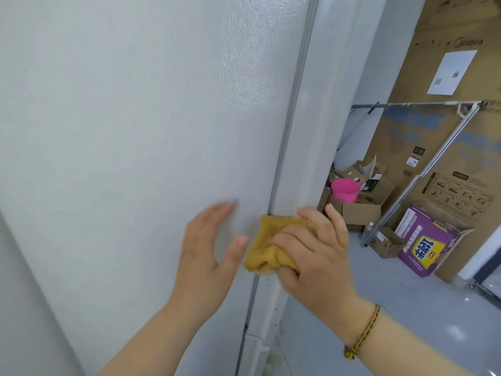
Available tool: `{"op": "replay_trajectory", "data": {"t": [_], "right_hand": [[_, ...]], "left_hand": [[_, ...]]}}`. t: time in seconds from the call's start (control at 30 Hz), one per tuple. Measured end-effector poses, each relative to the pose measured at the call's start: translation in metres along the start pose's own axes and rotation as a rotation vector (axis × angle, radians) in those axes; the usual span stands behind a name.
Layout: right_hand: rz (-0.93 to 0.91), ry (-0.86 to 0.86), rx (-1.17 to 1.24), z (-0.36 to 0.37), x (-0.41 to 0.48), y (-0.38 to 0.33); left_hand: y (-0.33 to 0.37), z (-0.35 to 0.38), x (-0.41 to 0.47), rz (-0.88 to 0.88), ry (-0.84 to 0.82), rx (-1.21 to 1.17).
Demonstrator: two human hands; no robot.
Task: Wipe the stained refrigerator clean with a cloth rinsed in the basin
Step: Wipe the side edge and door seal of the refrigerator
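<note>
While left hand (208, 248), fingers straight, lies against refrigerator (135, 118), right hand (314, 253) grips bunched cloth (268, 242) just beside.

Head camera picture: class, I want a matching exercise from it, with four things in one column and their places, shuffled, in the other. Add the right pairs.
Things:
1 pink basin
2 braided bracelet
3 yellow cloth
4 purple box

Places:
A gripped in the right hand, against the refrigerator
B on the floor
C round that hand's wrist
D on top of the cardboard boxes

Pairs: 1-D, 2-C, 3-A, 4-B
</note>
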State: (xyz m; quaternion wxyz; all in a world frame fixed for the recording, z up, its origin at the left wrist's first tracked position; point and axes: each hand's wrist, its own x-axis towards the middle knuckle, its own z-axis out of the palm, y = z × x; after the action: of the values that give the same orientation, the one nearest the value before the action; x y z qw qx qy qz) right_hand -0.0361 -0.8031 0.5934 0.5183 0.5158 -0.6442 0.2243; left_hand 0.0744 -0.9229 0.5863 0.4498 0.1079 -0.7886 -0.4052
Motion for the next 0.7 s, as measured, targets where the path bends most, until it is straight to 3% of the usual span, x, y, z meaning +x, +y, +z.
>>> {"op": "replay_trajectory", "data": {"t": [0.1,0.17,0.2,0.3,0.37,0.47,0.57,0.7], "right_hand": [[0.164,0.075,0.165,-0.004,0.0,-0.024],[0.228,0.05,0.255,0.0,-0.003,-0.037],[0.244,0.014,0.305,0.003,-0.008,-0.042],[0.208,-0.098,0.412,0.004,-0.027,-0.044],[0.247,-0.081,0.493,0.0,-0.043,-0.038],[0.659,-0.05,0.69,-0.004,-0.054,-0.025],[1.066,-0.227,0.983,0.003,-0.061,-0.017],[1.169,-0.316,1.12,-0.002,-0.063,-0.013]], "left_hand": [[0.008,-0.001,-0.012,-0.534,-0.313,-0.585],[0.009,-0.004,-0.017,-0.739,-0.39,-0.947],[0.008,-0.004,-0.021,-0.769,-0.368,-1.02],[0.003,-0.008,-0.031,-0.797,-0.16,-0.942],[-0.005,-0.014,-0.037,-0.774,0.027,-0.821],[-0.008,-0.016,-0.048,-0.671,0.254,-0.54],[-0.002,0.006,-0.053,-0.614,0.289,-0.383],[0.004,0.048,-0.051,-0.589,0.253,-0.35]]}}
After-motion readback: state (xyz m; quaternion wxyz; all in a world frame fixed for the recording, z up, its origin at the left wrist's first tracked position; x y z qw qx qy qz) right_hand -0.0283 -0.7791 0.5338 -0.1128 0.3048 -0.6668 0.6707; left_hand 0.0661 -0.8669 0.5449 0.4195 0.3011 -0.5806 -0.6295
